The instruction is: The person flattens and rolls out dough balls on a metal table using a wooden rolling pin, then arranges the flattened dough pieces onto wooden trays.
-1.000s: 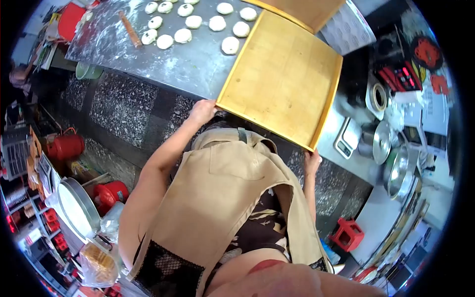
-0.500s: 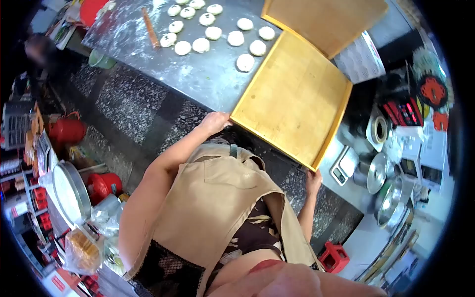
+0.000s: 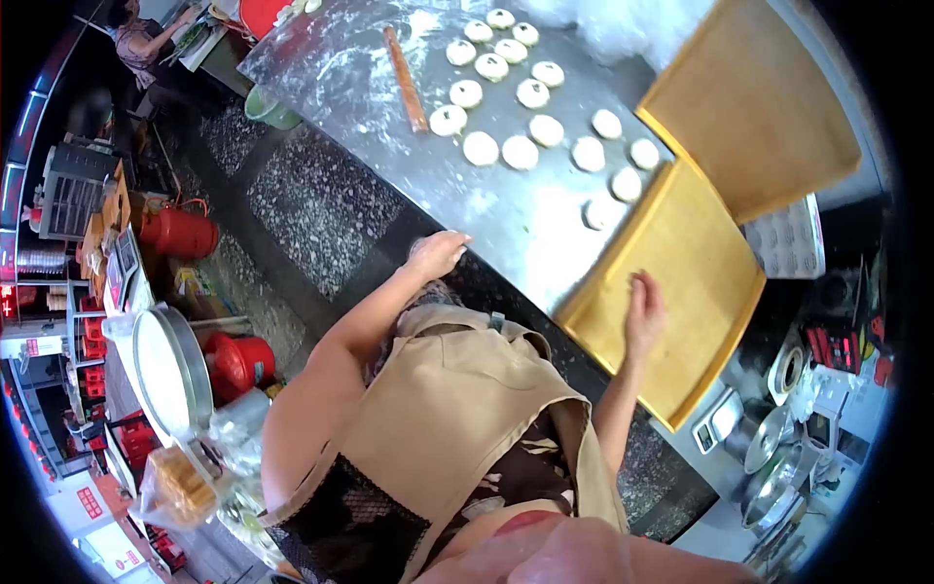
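Note:
Over the front edge of the metal table (image 3: 486,209), my left hand (image 3: 440,256) is off the tray, its fingers bent and partly hidden. My right hand (image 3: 645,313) is above the near part of the wooden tray (image 3: 696,282), fingers apart and nothing held. The tray lies flat at the table's right part, with a second wooden board (image 3: 759,107) beyond it. Several round dough pieces (image 3: 520,153) sit left of the tray, some with dark tops. Left of the dough lies a wooden rolling pin (image 3: 406,80) on the floured surface.
Another person (image 3: 146,44) is at the far upper left. A green bucket (image 3: 271,108) stands under the table's left end. At the right are a scale (image 3: 718,420) and metal bowls (image 3: 773,482). A red gas cylinder (image 3: 180,234) and a red bucket (image 3: 238,363) are at the left.
Both hands have let go of the tray's near corners. My right hand has moved up over the tray, and my left is beside the table edge. The view has turned left.

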`<action>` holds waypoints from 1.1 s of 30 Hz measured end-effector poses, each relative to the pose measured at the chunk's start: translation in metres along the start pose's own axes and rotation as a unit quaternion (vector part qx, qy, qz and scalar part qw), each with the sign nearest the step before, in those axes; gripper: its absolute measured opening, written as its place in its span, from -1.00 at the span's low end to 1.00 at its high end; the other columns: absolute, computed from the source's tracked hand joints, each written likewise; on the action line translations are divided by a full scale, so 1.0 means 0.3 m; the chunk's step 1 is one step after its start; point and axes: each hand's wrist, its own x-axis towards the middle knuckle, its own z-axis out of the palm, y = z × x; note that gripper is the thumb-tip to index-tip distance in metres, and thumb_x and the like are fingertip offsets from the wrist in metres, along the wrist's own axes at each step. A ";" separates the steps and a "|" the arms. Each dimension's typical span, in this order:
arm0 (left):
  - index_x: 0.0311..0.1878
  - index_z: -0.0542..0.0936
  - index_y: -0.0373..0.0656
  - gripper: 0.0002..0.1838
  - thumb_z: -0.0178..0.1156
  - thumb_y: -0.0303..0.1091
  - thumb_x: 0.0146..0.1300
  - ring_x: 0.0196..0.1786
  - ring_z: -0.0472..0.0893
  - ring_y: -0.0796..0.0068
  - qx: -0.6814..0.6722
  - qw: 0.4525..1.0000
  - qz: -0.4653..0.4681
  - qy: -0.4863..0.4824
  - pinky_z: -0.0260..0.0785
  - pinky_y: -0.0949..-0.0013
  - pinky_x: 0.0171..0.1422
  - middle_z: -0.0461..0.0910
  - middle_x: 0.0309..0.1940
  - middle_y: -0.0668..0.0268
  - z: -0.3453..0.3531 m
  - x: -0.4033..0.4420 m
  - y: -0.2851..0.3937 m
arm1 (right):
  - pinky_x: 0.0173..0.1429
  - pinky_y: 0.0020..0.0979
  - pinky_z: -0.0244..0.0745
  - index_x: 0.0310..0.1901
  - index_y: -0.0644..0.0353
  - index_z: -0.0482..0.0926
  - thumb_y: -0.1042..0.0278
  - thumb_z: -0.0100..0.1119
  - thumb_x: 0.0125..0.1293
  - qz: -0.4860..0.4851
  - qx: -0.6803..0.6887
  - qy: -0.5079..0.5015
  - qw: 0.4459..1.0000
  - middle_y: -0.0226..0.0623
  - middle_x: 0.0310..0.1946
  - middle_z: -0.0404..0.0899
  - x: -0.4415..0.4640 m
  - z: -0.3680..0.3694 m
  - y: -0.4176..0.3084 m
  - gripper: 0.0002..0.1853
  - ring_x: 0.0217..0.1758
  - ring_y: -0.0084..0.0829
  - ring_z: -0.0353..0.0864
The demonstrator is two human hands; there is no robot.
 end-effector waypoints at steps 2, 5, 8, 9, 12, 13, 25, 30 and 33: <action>0.05 0.59 -0.17 -0.72 0.16 -0.34 0.31 0.10 0.60 0.11 0.017 0.994 0.095 0.053 0.44 0.14 0.21 0.63 0.02 0.14 -0.054 0.073 -0.161 | -0.01 -0.46 0.56 -0.03 0.28 0.65 0.43 0.17 0.39 -0.036 -0.036 -0.100 0.994 -0.25 -0.21 0.73 0.007 0.317 -0.146 -0.80 -0.13 -0.52 0.68; 0.33 0.39 -0.17 -0.45 0.19 -0.20 0.32 0.42 0.34 0.17 0.082 0.976 0.193 -0.057 0.16 0.11 0.51 0.42 0.32 0.13 -0.202 0.220 -0.384 | 0.02 -0.41 0.60 0.06 0.30 0.59 0.45 0.16 0.36 -0.032 0.004 -0.201 0.979 -0.19 -0.15 0.73 0.063 0.823 -0.298 -0.73 -0.14 -0.42 0.73; 0.43 0.28 -0.19 -0.31 0.15 -0.05 0.32 0.51 0.20 0.17 0.072 0.949 0.272 -0.141 -0.06 0.08 0.61 0.28 0.43 0.12 -0.320 0.303 -0.557 | 0.15 -0.17 0.54 0.14 0.29 0.52 0.37 0.21 0.26 -0.129 -0.068 -0.219 0.965 0.05 0.02 0.61 0.192 1.365 -0.314 -0.58 0.08 -0.02 0.63; 0.43 0.27 -0.19 -0.28 0.13 0.01 0.32 0.52 0.20 0.16 0.076 0.942 0.287 -0.155 -0.09 0.07 0.62 0.27 0.44 0.12 -0.319 0.327 -0.626 | 0.16 -0.07 0.49 0.19 0.29 0.45 0.36 0.22 0.23 -0.131 -0.129 -0.206 0.961 0.08 0.04 0.57 0.233 1.509 -0.386 -0.51 0.09 0.08 0.57; 0.42 0.29 -0.21 -0.25 0.07 0.12 0.32 0.53 0.18 0.17 0.106 0.929 0.309 -0.175 -0.14 0.07 0.63 0.26 0.44 0.13 -0.377 0.417 -0.756 | 0.06 0.01 0.50 0.33 0.22 0.29 0.42 0.19 0.18 -0.223 -0.181 -0.195 0.938 0.05 -0.07 0.55 0.391 1.845 -0.417 -0.36 0.01 0.09 0.56; 0.39 0.32 -0.21 -0.26 0.07 0.12 0.31 0.52 0.19 0.17 0.071 0.931 0.320 -0.161 -0.13 0.07 0.63 0.29 0.42 0.12 -0.394 0.447 -0.795 | 0.05 0.01 0.51 0.34 0.21 0.27 0.42 0.21 0.16 -0.174 -0.250 -0.218 0.927 0.08 -0.07 0.54 0.426 1.920 -0.426 -0.33 0.02 0.09 0.56; 0.52 0.10 -0.10 -0.22 0.09 0.05 0.36 0.58 0.05 0.21 0.210 0.957 0.173 -0.104 -0.22 -0.06 0.63 0.03 0.56 0.25 -0.698 1.028 -1.118 | -0.13 -0.45 0.49 0.23 0.30 0.35 0.35 0.35 0.19 0.189 0.040 -0.094 0.977 -0.28 -0.23 0.55 0.324 1.530 -0.547 -0.41 -0.24 -0.51 0.51; 0.51 0.14 -0.11 -0.23 0.08 0.09 0.36 0.58 0.04 0.18 0.215 0.968 0.127 -0.026 -0.22 -0.14 0.61 0.07 0.55 0.19 -0.689 1.207 -1.059 | 0.05 -0.44 0.46 0.21 0.33 0.35 0.47 0.32 0.19 0.240 0.052 0.077 0.966 -0.24 -0.03 0.48 0.174 1.417 -0.454 -0.44 -0.05 -0.49 0.48; 0.50 0.17 -0.12 -0.24 0.07 0.10 0.37 0.59 0.03 0.15 0.218 0.963 0.156 0.003 -0.21 -0.16 0.59 0.08 0.54 0.15 -0.664 1.393 -1.055 | -0.36 -0.52 0.47 0.21 0.34 0.31 0.54 0.25 0.25 0.259 0.070 0.133 0.954 -0.30 -0.25 0.49 0.200 1.434 -0.532 -0.48 -0.42 -0.58 0.50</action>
